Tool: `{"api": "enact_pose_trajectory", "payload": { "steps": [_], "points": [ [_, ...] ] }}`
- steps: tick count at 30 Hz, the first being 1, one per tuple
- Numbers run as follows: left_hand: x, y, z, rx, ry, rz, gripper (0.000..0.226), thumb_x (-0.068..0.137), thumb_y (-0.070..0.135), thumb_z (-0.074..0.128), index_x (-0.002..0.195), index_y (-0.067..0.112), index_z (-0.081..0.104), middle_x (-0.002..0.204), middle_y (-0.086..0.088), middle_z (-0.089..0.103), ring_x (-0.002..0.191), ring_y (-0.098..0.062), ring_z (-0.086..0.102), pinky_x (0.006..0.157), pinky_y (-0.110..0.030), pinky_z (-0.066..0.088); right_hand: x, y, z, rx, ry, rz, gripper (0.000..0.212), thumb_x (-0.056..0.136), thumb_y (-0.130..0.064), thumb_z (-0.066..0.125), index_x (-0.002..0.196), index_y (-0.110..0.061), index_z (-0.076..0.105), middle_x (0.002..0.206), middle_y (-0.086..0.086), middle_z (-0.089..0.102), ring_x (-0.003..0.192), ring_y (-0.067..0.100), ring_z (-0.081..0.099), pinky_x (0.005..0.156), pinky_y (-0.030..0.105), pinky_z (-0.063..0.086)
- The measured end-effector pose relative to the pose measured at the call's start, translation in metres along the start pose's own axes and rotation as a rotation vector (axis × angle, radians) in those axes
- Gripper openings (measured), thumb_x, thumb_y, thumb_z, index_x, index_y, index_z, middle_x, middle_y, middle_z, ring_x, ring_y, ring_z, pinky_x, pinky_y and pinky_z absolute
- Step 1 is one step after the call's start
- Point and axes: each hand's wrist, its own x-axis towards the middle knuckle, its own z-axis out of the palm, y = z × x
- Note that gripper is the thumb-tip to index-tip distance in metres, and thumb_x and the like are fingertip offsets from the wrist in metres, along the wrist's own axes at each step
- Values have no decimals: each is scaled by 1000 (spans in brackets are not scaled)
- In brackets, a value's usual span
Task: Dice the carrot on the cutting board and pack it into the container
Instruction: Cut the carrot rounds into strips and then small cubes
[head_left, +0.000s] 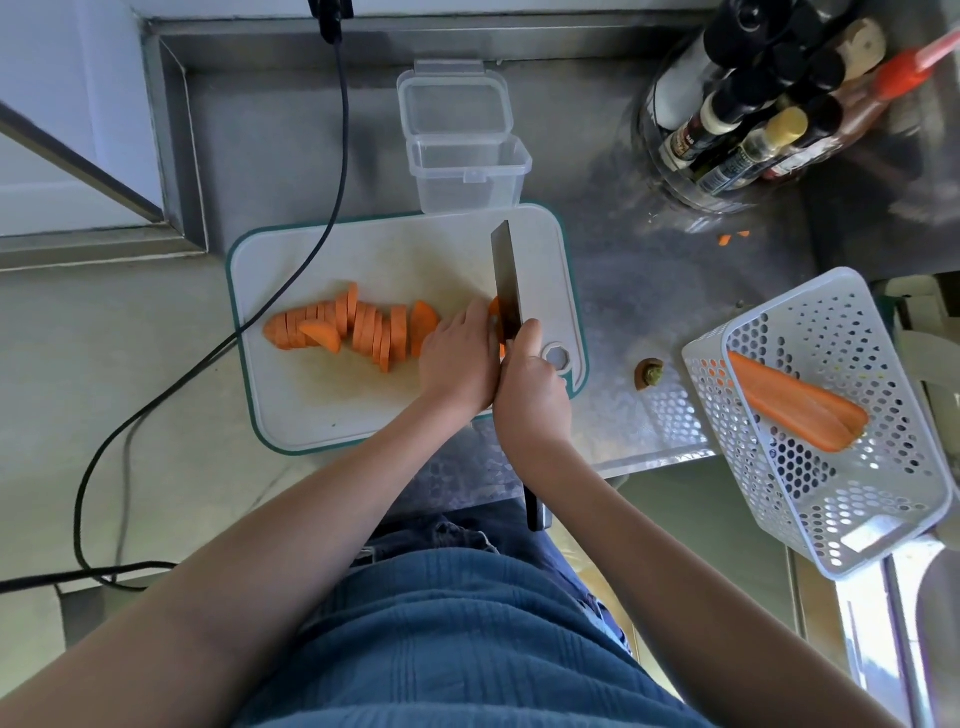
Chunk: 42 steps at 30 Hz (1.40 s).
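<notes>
On the desk (649, 291) we see a white perforated basket (852, 499) holding a halved carrot piece (795, 402), a cut-off carrot top (649, 372) just left of it, a round rack of bottles (748, 119) at the far right, and a black cable (291, 291) trailing over the left side.

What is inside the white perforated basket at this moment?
The white basket holds one halved carrot piece, lying lengthwise, cut face up. Nothing else shows inside; the carrot hides whatever lies beneath it.

clear plastic container (467, 171), matt steel counter (649, 291)
</notes>
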Motion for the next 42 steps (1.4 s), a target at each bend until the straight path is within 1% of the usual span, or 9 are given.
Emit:
{"api": "enact_pose_trajectory", "payload": {
  "steps": [10, 15, 18, 22, 26, 30, 34, 38, 42],
  "points": [
    [2, -1, 2, -20, -12, -6, 27, 102, 26, 25, 97, 13, 48, 98, -7, 61, 88, -27, 54, 66, -30, 26, 2, 1, 1, 49, 19, -2, 14, 100, -8, 31, 114, -12, 28, 69, 3, 47, 61, 27, 54, 52, 36, 45],
    [6, -1, 2, -60, -35, -29, 26, 102, 26, 26, 96, 12, 47, 98, -9, 61, 88, -30, 55, 66, -32, 28, 5, -2, 1, 65, 24, -2, 10, 101, -11, 31, 111, -12, 28, 72, 7, 52, 66, 30, 59, 54, 40, 50],
    [10, 0, 1, -95, -58, -62, 25, 101, 26, 27, 95, 11, 47, 98, -11, 61, 87, -32, 55, 66, -33, 28, 12, -4, 0, 59, 29, -1, 13, 99, -6, 32, 110, -12, 29, 70, 5, 49, 65, 29, 56, 54, 40, 49],
    [11, -1, 1, -135, -60, -58, 26, 101, 23, 28, 97, 9, 50, 97, -11, 62, 86, -32, 56, 66, -34, 32, 13, -4, -1, 53, 47, -35, 8, 103, -13, 29, 111, -12, 28, 74, 9, 54, 62, 28, 55, 51, 39, 48],
    [9, -2, -2, -174, -80, -56, 26, 102, 23, 27, 87, 12, 45, 86, -6, 55, 83, -31, 54, 65, -34, 29, 7, 2, 0, 3, 68, -41, 14, 101, -8, 30, 115, -9, 30, 77, 13, 58, 67, 33, 61, 54, 41, 51],
    [7, -2, -4, -171, -93, -42, 28, 102, 21, 26, 78, 15, 40, 81, -6, 47, 82, -33, 52, 65, -34, 28, -7, 8, 10, -52, 9, -27, 29, 92, 5, 31, 117, -10, 26, 80, 14, 62, 72, 35, 62, 59, 40, 50],
    [6, -4, -1, -161, -68, -22, 24, 101, 23, 28, 81, 16, 41, 86, -8, 57, 80, -31, 53, 68, -37, 34, -7, 8, 14, -40, 17, 0, 30, 91, 5, 31, 116, -10, 26, 82, 14, 62, 72, 34, 62, 62, 43, 53],
    [6, -3, 2, -99, -51, -1, 18, 101, 21, 29, 84, 18, 35, 84, -4, 52, 83, -33, 53, 66, -33, 25, -4, 7, 16, 10, 27, 14, 28, 92, 3, 32, 108, -18, 21, 80, 14, 62, 71, 33, 62, 63, 45, 54],
    [10, -2, 5, -82, -36, -1, 17, 101, 21, 30, 85, 16, 35, 89, -11, 59, 84, -35, 54, 64, -33, 24, 2, 4, 13, 25, 23, 40, 23, 94, 0, 32, 108, -16, 23, 81, 14, 61, 72, 32, 62, 63, 45, 54]
  ]
}}
